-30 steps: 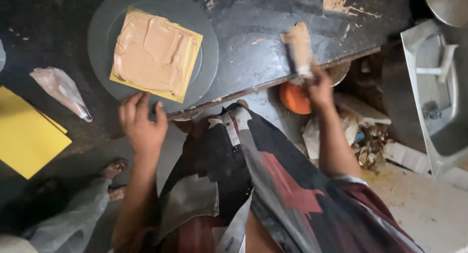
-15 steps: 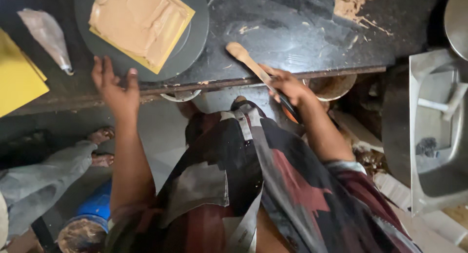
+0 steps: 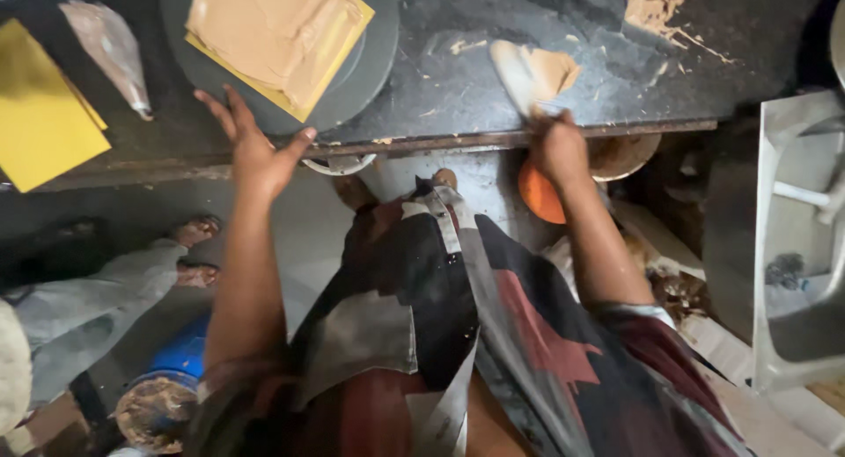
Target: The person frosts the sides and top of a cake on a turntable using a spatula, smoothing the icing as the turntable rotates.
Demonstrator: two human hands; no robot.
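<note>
- Since the frame half a second before, your right hand (image 3: 556, 149) had swung the spatula (image 3: 532, 74) from a slant over the counter's front edge to pointing away from you, its blade now loaded with tan paste.
- Your left hand (image 3: 255, 149) had shifted from the counter (image 3: 458, 79) edge onto the rim of the round grey turntable (image 3: 374, 61).
- Your right grip was clenched around the spatula handle, the blade lying flat over the dark counter, well to the right of the turntable.
- Your left grip was released: fingers spread, palm against the near rim of the turntable, grasping nothing.
- On the turntable sat a yellow square board (image 3: 348, 21) carrying a slab spread with tan paste (image 3: 264, 26).
- To the left on the counter lay a second yellow board (image 3: 44, 114) and a crumpled piping bag (image 3: 110, 48).
- More tan paste (image 3: 660, 4) was smeared at the far right of the counter.
- Below the counter edge, an orange bowl (image 3: 539, 193) showed just beside your right wrist.
- Another person's sandalled feet (image 3: 194, 250) stood on the floor to your left, near a blue bucket (image 3: 180, 365).
</note>
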